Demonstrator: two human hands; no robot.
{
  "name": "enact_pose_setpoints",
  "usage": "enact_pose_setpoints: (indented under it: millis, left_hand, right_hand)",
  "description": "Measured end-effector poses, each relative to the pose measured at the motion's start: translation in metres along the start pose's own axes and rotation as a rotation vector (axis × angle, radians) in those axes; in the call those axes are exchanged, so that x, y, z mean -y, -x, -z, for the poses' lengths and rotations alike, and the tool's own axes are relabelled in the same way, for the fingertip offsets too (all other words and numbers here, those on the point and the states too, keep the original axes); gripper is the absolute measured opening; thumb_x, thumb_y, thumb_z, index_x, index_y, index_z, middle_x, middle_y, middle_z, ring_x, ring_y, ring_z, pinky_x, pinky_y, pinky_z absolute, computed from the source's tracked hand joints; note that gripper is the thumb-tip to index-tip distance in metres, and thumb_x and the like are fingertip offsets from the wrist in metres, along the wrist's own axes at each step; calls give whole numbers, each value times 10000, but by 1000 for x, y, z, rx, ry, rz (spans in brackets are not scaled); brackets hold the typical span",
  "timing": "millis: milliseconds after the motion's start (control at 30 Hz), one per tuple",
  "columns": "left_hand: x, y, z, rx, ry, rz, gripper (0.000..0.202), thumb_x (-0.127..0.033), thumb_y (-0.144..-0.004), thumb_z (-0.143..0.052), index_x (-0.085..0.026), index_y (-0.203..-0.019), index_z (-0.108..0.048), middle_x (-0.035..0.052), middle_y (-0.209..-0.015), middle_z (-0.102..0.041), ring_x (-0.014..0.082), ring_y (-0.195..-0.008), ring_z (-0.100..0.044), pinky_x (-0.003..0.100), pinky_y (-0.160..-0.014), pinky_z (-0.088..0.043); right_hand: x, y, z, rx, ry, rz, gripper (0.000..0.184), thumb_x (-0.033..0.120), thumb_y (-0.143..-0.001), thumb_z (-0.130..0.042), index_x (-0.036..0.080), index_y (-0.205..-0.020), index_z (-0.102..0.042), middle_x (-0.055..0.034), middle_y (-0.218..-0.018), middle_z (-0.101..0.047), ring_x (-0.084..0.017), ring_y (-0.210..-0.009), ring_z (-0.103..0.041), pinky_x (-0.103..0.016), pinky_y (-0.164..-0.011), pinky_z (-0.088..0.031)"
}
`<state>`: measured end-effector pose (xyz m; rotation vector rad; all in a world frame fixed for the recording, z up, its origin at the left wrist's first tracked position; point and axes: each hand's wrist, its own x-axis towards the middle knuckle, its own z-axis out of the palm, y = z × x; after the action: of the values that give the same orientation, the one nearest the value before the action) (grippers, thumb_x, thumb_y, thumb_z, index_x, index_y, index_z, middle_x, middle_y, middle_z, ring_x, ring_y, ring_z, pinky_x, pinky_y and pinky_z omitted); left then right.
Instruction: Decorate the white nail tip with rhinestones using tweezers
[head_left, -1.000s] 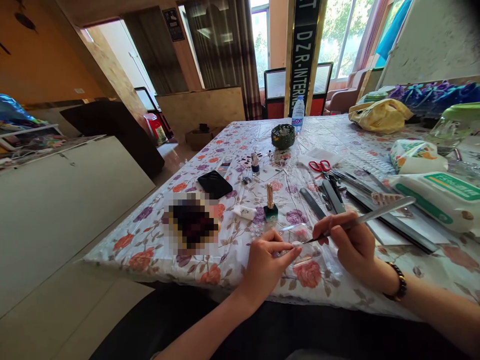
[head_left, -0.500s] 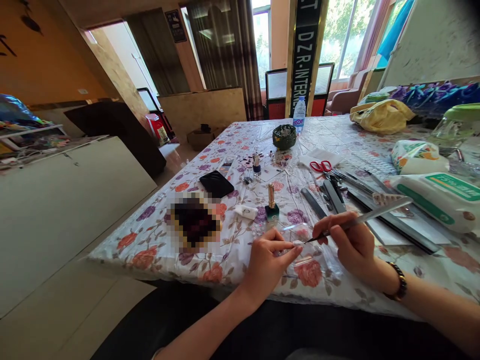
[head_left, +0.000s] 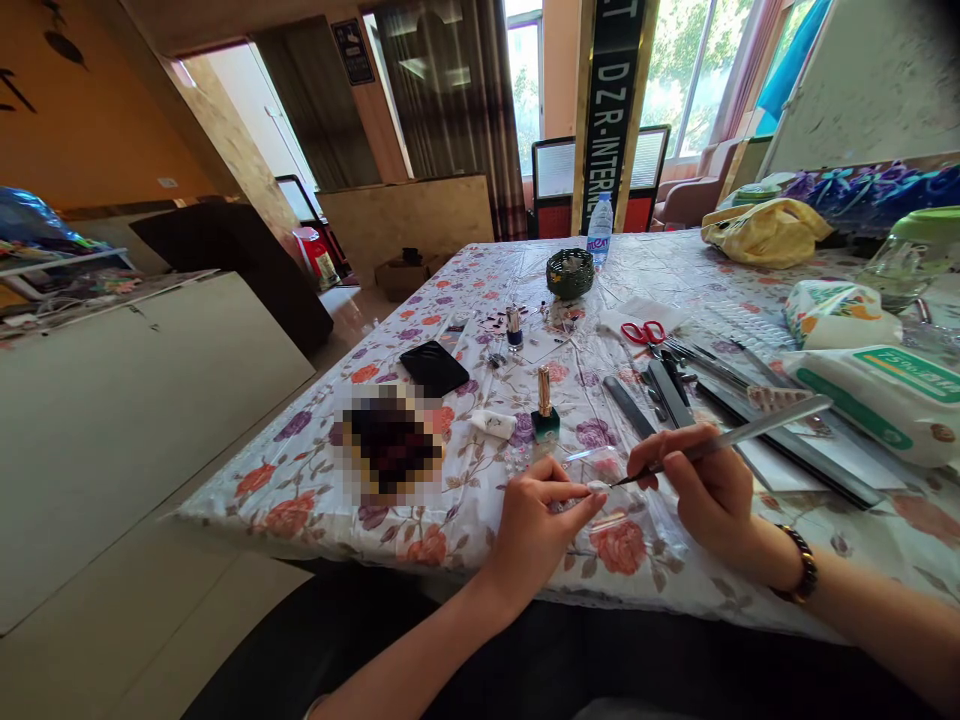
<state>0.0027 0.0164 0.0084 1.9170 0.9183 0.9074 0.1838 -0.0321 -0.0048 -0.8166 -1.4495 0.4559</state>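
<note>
My left hand is closed in a pinch, thumb against forefinger, on a small whitish piece that looks like a false nail. From the right, my right hand grips a slim silver-grey nail brush like a pen. Its thin dark tip points at the false nail and is touching or very close to it; I cannot tell which. Just beyond my left hand stands a dark green nail polish bottle with a gold cap. A clear plastic piece lies between the bottle and my hands.
A white tube, a black pad and a second polish bottle are to the left. Red-handled scissors, grey files and a wipes pack lie right. Farther back are a woven basket and water bottle.
The view has shifted very slightly. Both hands keep their grip and place, with the brush tip still beside the false nail.
</note>
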Motion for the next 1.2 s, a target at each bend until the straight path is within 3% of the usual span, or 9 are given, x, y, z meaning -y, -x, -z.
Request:
enact_pose_setpoints:
  millis: [233, 433, 767, 1200]
  left_hand:
    - [1, 0, 0, 1, 4, -16, 93, -259, -744, -711, -184, -753, -765, 3, -637, -513, 104, -607, -488, 238, -568, -377]
    - [3, 2, -2, -39, 52, -22, 54, -207, -713, -735, -162, -720, -763, 8, -629, -535, 93, -574, -484, 225, -537, -369]
    - [1, 4, 1, -70, 104, -22, 67, -107, -656, -757, -156, -703, -765, 13, -614, -549, 91, -563, -488, 214, -528, -370]
    - [0, 2, -1, -80, 113, -3, 57, -105, -645, -764, -157, -670, -763, 7, -564, -539, 88, -532, -473, 209, -496, -350]
  right_hand:
    - [2, 0, -1, -13, -13, 16, 115, 151, -917, -464, 230, -959, -536, -16, -832, -676, -125, -625, -615, -256, -527, -497]
    - [4, -3, -4, -130, -104, 68, 119, 162, -930, -437, 255, -927, -511, -7, -835, -693, -135, -650, -624, -256, -536, -494]
    - [7, -5, -4, 0, -149, 48, 92, 165, -933, -440, 235, -954, -497, -18, -861, -681, -126, -647, -600, -260, -543, -487]
    - [2, 0, 1, 88, -48, 4, 141, 157, -926, -453, 267, -1000, -502, -1, -891, -669, -148, -708, -640, -297, -582, -527]
